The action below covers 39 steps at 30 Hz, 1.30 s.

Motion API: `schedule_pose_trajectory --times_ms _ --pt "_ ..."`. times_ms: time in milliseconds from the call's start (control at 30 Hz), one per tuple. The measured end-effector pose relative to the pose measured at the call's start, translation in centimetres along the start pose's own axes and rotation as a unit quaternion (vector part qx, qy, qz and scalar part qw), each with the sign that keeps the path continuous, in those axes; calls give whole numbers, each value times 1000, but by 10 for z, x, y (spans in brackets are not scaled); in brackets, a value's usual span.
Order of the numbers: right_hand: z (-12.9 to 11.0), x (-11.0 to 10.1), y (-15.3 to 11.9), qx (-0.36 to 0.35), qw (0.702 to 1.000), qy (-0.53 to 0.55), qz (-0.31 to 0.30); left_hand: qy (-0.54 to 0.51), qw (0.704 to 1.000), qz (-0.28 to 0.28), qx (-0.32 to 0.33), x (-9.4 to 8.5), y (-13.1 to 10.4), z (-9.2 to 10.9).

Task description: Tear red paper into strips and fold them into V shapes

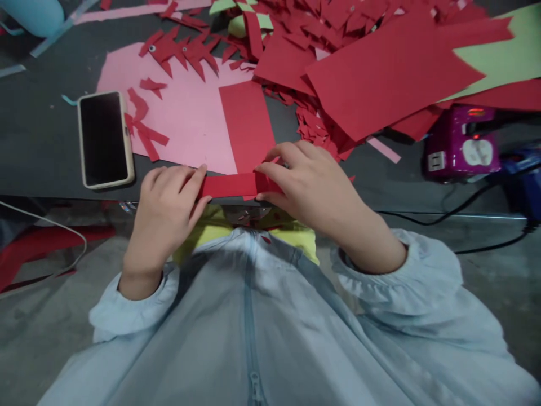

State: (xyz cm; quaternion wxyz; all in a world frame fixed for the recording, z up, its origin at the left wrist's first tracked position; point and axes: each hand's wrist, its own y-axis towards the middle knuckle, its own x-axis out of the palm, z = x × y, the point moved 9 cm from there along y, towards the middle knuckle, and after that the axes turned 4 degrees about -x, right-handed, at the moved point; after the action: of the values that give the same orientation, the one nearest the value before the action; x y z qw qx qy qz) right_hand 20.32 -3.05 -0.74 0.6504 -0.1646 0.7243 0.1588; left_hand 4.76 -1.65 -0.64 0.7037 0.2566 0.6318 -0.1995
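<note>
Keeping the strip [230, 185] straight calls for even pressure at both ends: it lies along the front edge of the table [46, 146], at the near end of the red rectangle [249, 121]. The left hand [167, 200] pinches its left end between thumb and fingers; the right hand [313, 186] pinches the other end the same way. It pays to keep the 2 long sides parallel, hold the strip flat without tugging, and press any crease gently, since thin paper probably marks easily. Whether the darker right end is folded over, I cannot tell. The strip looks matt, smooth and narrow; the rectangle, plain and straight-sided, overlaps the broad pink sheet [177, 132]. At that sheet's far side lie 2 spiky cutouts [164, 51], each with a small round eye. The phone [103, 138] is glossy and rigid, while the scraps [313, 127] make a crinkled, loose red heap.
</note>
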Motion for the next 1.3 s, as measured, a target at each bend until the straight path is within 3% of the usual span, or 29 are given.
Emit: schedule_pose_trajectory --times_ms 233,400,567,700,900,1033,1133,1300 --pt "-4 1 3 -11 1000 -3 1 -4 1000 11 -4 -9 -5 -8" --pt "-6 -7 0 -27 999 34 24 -104 994 23 -37 -20 -10 -30" --pt "6 -26 -8 -3 997 81 19 -229 966 67 -95 -37 -16 -46" --pt "14 -51 -16 28 992 118 16 -358 922 95 -114 -43 -19 -51" --pt "20 -72 -23 23 983 179 35 -461 878 69 -108 -34 -17 -48" --pt "23 -55 -20 27 981 190 -42 -480 862 87 -139 -26 -15 -41" --pt "18 -41 -15 19 983 165 -76 -510 840 64 -170 -12 -11 -30" --pt "2 -30 1 6 988 138 -69 -604 759 2 -243 18 -9 -11"
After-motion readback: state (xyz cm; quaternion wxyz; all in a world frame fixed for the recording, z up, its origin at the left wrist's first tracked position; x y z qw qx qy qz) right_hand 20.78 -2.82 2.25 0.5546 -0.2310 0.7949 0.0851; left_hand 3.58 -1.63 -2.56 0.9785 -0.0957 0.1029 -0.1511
